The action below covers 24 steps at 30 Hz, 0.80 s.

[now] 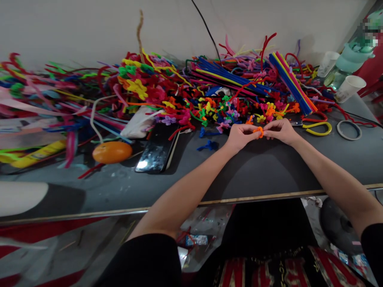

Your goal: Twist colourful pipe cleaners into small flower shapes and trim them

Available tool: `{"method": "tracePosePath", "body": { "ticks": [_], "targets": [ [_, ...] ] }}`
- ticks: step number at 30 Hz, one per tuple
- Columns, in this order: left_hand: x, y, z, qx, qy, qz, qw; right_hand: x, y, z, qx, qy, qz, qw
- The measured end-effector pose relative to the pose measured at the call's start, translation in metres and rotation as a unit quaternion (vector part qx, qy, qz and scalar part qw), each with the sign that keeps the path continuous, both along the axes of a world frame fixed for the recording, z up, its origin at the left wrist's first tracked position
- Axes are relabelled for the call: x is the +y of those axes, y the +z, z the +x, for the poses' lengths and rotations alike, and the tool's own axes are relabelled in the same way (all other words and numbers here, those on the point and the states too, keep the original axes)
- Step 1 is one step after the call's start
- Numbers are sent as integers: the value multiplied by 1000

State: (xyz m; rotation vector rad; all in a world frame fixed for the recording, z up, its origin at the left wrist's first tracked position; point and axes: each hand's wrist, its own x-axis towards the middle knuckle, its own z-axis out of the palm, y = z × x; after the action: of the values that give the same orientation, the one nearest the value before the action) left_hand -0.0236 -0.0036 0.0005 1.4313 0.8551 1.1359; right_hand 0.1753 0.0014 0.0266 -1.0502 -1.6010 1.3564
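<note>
Between my two hands, a small orange pipe-cleaner piece (259, 131) is pinched just above the near part of the grey table. Thumb and fingers of my left hand (241, 137) close on its left side. My right hand (283, 131) grips its right side in the same way, and the fingertips nearly meet. The piece looks bent into loops, but its exact shape is partly covered by fingers. Just beyond my hands lie several small twisted pipe-cleaner flowers (229, 109) in many colours. Two blue twisted pieces (208, 145) rest left of my left hand.
A large heap of coloured pipe cleaners (161, 79) runs along the wall. Scissors with red and yellow handles (317, 128) and a grey tape ring (349, 130) lie to the right, near paper cups (350, 87). Leftward are a dark phone (157, 149) and an orange fruit (112, 152).
</note>
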Motion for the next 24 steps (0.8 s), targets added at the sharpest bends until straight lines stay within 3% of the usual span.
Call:
{"method": "tracePosePath", "body": {
  "ticks": [10,18,21,24],
  "targets": [
    [-9,8,2,-1,-12,-23,1000,-5,3,-2,16,28,-15,999],
    [-9,8,4,-3,61,-40,997,-9,-5,-11,7,-51,68,996],
    [-7,9,4,-17,52,-74,996,-9,-7,-10,20,-88,130,987],
    [-6,10,5,-26,37,-93,995,-11,-6,-9,-23,-71,173,982]
  ]
}}
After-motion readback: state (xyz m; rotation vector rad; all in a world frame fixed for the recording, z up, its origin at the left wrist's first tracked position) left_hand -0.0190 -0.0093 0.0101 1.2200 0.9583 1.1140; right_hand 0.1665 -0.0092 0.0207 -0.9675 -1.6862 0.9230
